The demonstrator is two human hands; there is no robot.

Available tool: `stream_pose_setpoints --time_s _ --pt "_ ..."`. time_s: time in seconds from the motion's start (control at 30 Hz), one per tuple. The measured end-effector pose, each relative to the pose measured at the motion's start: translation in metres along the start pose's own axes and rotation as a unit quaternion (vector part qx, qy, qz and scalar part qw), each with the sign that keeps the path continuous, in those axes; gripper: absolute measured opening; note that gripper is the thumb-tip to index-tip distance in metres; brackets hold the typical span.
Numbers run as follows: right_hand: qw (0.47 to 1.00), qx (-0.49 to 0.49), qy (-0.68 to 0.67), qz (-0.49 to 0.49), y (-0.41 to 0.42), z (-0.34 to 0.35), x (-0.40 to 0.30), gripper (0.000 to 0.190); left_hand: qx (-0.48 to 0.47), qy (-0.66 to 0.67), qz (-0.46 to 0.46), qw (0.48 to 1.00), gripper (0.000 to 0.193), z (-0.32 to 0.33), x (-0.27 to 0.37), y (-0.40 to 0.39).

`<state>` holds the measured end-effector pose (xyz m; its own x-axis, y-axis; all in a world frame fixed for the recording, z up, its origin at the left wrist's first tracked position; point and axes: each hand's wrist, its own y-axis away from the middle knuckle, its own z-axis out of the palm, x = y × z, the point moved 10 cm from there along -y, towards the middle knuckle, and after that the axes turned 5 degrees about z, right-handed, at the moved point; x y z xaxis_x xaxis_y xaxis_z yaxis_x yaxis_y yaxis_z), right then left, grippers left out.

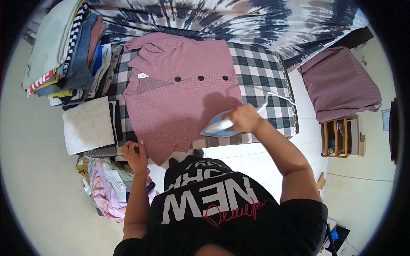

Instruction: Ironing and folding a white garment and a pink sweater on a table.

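A pink patterned garment [179, 108] with black buttons lies spread on a checked cloth-covered surface [264, 64]. My right hand [244, 119] grips the handle of a blue and white clothes iron [219, 126]. The iron rests on the garment's lower right part, near the surface's front edge, its tip pointing left. A white cord runs from behind the iron to the right. My left hand [134, 155] is at the garment's near left edge, its fingers on the fabric's hem; whether they pinch it is hard to see.
Tall stacks of folded clothes [51, 48] stand at the back left. A folded cream cloth [88, 126] tops a pile nearer me. Loose clothes [107, 184] are heaped below. On the right are a covered mauve bundle [342, 83] and a wooden shelf [334, 137]. A tie-dye curtain [198, 16] hangs behind.
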<state>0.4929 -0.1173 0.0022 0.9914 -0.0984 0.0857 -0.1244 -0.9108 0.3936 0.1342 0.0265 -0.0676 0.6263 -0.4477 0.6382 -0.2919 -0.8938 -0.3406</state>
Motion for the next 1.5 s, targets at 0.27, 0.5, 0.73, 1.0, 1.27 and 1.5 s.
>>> stream_pose_setpoints --time_s 0.27,0.5,0.73,1.0,1.27,1.5 --pt "0.990 0.051 -0.006 0.133 0.018 0.013 0.055 0.040 0.143 0.008 -0.036 0.989 0.045 -0.008 0.003 0.050" --pt "0.982 0.081 -0.077 0.149 -0.049 -0.027 0.036 0.043 0.115 0.176 -0.266 0.941 0.068 0.032 -0.024 0.095" --pt "0.979 0.098 -0.086 0.158 -0.048 -0.022 0.064 0.039 0.204 0.077 -0.214 0.952 0.060 -0.005 -0.023 0.063" --pt "0.959 0.133 -0.100 0.230 -0.025 -0.054 0.151 0.041 0.247 -0.002 -0.043 0.968 0.051 -0.038 0.007 0.008" --pt "0.968 0.146 -0.033 0.203 -0.137 -0.083 0.137 0.044 0.071 0.114 0.046 0.990 0.034 0.029 0.051 -0.121" --pt "0.985 0.115 -0.083 0.101 -0.253 -0.112 0.052 0.045 0.030 0.049 0.059 0.997 0.051 0.108 0.002 -0.254"
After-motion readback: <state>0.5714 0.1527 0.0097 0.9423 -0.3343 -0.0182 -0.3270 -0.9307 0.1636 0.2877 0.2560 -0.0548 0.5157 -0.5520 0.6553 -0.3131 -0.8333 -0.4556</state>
